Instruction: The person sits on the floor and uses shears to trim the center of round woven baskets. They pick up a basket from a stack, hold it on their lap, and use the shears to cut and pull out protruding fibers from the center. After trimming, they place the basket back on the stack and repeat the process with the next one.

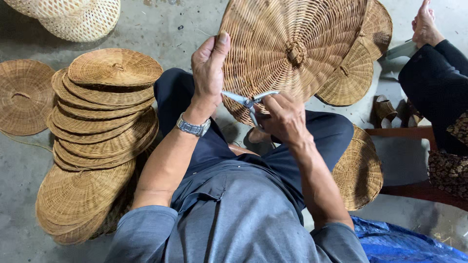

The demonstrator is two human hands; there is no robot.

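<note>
1. Your left hand [208, 65] is closed on the rim of the round tan woven wicker lid [292, 46], thumb on top, holding it up tilted over your lap.
2. Your right hand [282, 119] grips the small steel scissors [249, 101], blades open at the lid's lower edge.
3. The lid looks light, stiff, a bit springy; rim strands likely brittle, so hold it by the rim.
4. The stack of matching wicker lids [97, 131] sits on the floor to your left, well apart.
</note>
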